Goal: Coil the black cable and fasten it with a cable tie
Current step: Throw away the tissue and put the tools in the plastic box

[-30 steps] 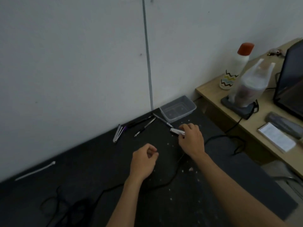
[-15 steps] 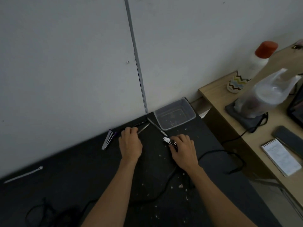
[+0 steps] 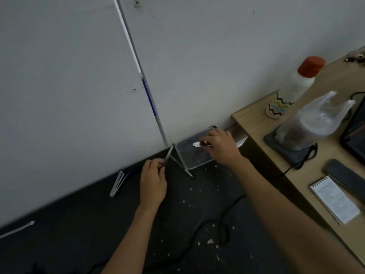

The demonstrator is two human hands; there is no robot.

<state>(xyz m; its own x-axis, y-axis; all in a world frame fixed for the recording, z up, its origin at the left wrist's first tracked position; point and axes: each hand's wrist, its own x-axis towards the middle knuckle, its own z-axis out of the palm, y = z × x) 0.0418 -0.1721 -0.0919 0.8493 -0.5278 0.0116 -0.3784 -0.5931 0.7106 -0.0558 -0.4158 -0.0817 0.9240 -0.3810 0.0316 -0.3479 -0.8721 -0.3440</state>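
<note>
The black cable (image 3: 221, 226) snakes loose across the dark table (image 3: 79, 224) in front of me, between my forearms. A white cable tie (image 3: 17, 229) lies at the far left edge. My left hand (image 3: 153, 180) pinches a thin silver pen (image 3: 167, 155) and lifts its tip off the table. My right hand (image 3: 221, 147) holds a small silver and dark tool (image 3: 199, 144) over the clear plastic box (image 3: 186, 163) by the wall.
Another pen (image 3: 187, 171) and a folded metal tool (image 3: 117, 182) lie near the wall. White crumbs dot the table. A wooden desk (image 3: 248, 119) at right carries a red-capped bottle (image 3: 292, 86), a bagged jar (image 3: 316, 123), a notepad (image 3: 333, 202) and a laptop.
My right hand has carried the small tool from the table up over the clear box. My left hand has reached to the pens and picked one up. The view shifted.
</note>
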